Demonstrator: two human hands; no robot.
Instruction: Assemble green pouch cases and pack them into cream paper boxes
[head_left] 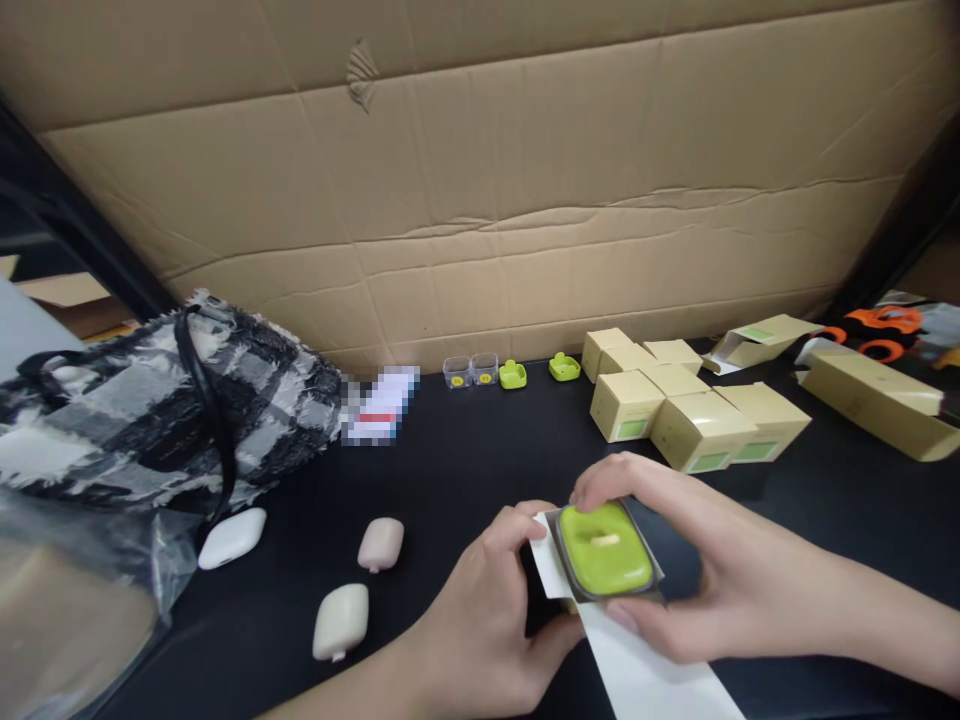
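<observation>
My left hand [491, 605] is closed around the near-left side of a small carton [649, 665] whose white inner flaps stand open. At the carton's mouth sits a rounded-square container with a lime-green lid [604, 560] and a clear rim. My right hand [709, 555] grips this container by its far and near edges, with fingers and thumb. How deep the container sits in the carton cannot be seen. Left of my hands lie a pink rounded case [381, 543], a cream one [341, 620] and a white one [232, 537].
Several closed yellowish cartons [705, 425] stand at the back right, with opened cartons [874, 395] beyond. Two clear cups [471, 371] and two green pieces [513, 375] line the cardboard wall [480, 150]. A black-and-white bag [165, 400] and plastic-wrapped item [67, 620] occupy the left.
</observation>
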